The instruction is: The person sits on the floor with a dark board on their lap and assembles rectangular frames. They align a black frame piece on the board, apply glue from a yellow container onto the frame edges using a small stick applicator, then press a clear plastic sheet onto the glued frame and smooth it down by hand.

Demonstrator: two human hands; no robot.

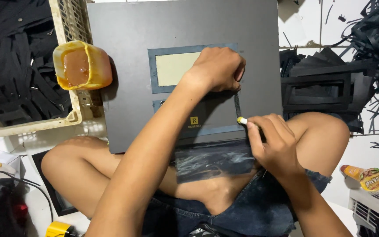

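Right hand (pixel 275 142) pinched shut on a small tool with a pale tip (pixel 242 120), tip set against a narrow dark strip (pixel 237 105) on the dark board (pixel 123 66). Left hand (pixel 218 68), at 11 o'clock from the right, curled into a loose fist, knuckles pressing the top of the same strip; cannot tell whether the fingers grip anything.

Board lies across the person's crossed legs, upper edge reaching 12 o'clock. Looks stiff, flat and light; best held by its edges. Strip looks thin, limp, probably tacky, so fingertips only. A pale cream panel (pixel 176 68) shows in a framed opening.

At 9 o'clock, an open yellowish tub (pixel 99 70) holding brownish paste (pixel 75 66) rests on a cream plastic crate (pixel 69 116) filled with black offcuts (pixel 18 74).
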